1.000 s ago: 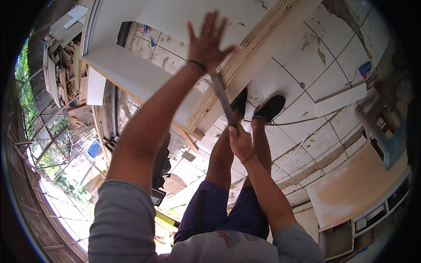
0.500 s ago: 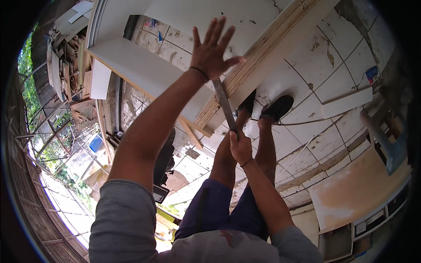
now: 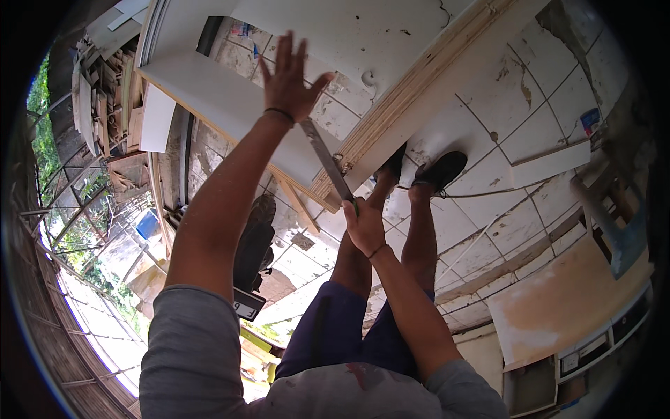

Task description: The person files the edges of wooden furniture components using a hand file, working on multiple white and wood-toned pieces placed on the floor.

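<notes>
My right hand (image 3: pixel 366 228) is wrapped round the handle end of a long, flat, grey metal file (image 3: pixel 326 159). The file slants up and to the left across the layered plywood edge (image 3: pixel 412 80) of a white board assembly. Its far end runs beneath the heel of my left hand (image 3: pixel 289 87). That hand has its fingers spread and thumb out; whether the palm presses on the metal is hidden. A white panel (image 3: pixel 216 105) with a light wooden edge meets the plywood edge near my right hand.
My feet in dark shoes (image 3: pixel 444 173) stand on stained white tiles right of the boards. Scrap wood (image 3: pixel 112 98) is piled at the far left. A dark machine (image 3: pixel 252 251) sits beside my left arm. A tan sheet (image 3: pixel 558 300) and blue-grey chair (image 3: pixel 621 237) are at right.
Both hands and the file have shifted left, the left hand farthest. The file now crosses the plywood edge nearer its lower end. My right hand keeps its hold.
</notes>
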A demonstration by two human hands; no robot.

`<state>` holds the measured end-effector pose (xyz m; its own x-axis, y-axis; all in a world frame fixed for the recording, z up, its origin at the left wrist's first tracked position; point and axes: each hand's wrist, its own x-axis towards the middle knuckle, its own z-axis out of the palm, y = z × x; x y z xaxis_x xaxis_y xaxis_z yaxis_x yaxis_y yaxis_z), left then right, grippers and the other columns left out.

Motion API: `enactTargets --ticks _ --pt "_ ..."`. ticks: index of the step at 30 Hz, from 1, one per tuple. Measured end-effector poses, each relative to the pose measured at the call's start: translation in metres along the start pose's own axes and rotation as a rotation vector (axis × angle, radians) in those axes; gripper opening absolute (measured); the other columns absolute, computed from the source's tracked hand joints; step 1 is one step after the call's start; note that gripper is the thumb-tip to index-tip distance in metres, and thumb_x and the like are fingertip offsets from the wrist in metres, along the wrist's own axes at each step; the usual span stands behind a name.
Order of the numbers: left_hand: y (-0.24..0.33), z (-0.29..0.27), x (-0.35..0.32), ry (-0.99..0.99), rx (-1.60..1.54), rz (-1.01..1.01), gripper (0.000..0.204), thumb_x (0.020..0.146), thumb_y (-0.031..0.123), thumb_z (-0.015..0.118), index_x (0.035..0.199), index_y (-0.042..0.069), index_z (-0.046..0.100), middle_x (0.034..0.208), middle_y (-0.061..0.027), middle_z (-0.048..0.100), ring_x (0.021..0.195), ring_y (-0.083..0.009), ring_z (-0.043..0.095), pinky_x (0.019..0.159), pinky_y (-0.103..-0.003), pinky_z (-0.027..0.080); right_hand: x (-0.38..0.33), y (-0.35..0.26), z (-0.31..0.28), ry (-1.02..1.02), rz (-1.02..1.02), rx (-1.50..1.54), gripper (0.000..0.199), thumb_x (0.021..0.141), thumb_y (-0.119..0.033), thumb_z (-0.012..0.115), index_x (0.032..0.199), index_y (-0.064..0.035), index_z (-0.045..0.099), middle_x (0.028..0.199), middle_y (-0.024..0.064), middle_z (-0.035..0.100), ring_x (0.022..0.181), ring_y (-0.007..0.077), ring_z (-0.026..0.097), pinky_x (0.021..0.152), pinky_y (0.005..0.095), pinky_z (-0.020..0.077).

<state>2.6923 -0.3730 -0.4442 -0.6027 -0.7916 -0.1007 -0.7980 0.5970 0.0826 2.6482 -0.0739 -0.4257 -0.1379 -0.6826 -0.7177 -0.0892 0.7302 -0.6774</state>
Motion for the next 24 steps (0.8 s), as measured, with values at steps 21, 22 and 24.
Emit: enactTargets --ticks 21,22,24 --pt "0.018 -0.002 -0.019 0.167 -0.253 -0.06 0.074 0.084 0.052 0.058 0.139 0.009 0.034 0.151 -0.0152 0.021 0.141 -0.0307 0.018 0.108 -0.062 0.008 -0.016 0.01 -0.032 0.057 -0.106 -0.093 0.039 0.094 -0.039 0.046 0.088 -0.002 0.055 0.065 0.0239 0.059 0.066 0.0454 0.058 0.056 0.05 0.0439" --pt "0.034 -0.004 -0.026 0.131 -0.287 -0.032 0.074 0.083 0.053 0.058 0.139 0.01 0.035 0.151 -0.015 0.022 0.141 -0.0305 0.018 0.108 -0.062 0.008 -0.025 0.019 -0.043 0.043 -0.063 -0.131 0.037 0.094 -0.039 0.047 0.087 -0.003 0.055 0.066 0.0235 0.059 0.067 0.0449 0.058 0.057 0.0502 0.0449" --pt "0.063 0.0 -0.038 0.073 -0.336 0.003 0.075 0.081 0.055 0.059 0.138 0.012 0.036 0.151 -0.0139 0.022 0.141 -0.0294 0.019 0.108 -0.063 0.008 -0.04 0.033 -0.059 0.021 -0.026 -0.171 0.036 0.093 -0.039 0.047 0.086 -0.0041 0.054 0.066 0.023 0.059 0.067 0.0445 0.059 0.057 0.0504 0.0458"
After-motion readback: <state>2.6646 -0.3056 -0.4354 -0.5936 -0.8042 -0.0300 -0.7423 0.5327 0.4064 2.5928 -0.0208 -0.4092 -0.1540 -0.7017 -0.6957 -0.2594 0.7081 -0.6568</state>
